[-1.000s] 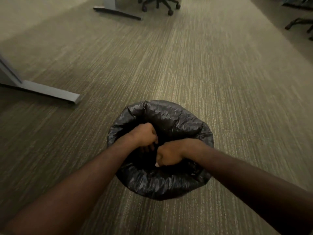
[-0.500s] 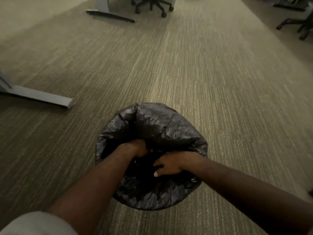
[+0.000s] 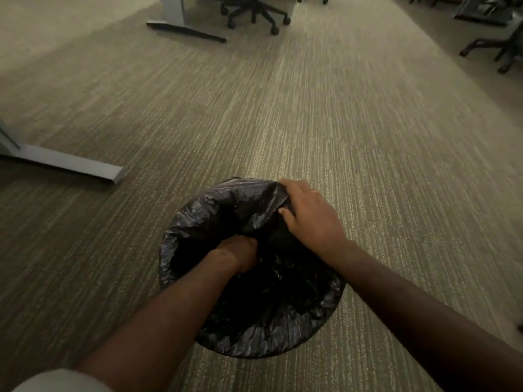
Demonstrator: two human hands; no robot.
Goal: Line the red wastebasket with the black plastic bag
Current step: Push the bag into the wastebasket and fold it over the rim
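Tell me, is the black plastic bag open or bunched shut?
Open. The black plastic bag drapes over the rim, the left hand reaches inside its mouth, and the right hand grips its far edge.

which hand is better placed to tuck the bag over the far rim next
Right, most likely. The right hand already rests on the bag at its far edge, fingers bent over the plastic there. The left hand is down inside the bag's opening, away from that edge.

No readable text, labels, brands or numbers anywhere: none on the black plastic bag [image 3: 226, 210], none on the carpet floor [image 3: 368, 137], none on the desk legs or chairs.
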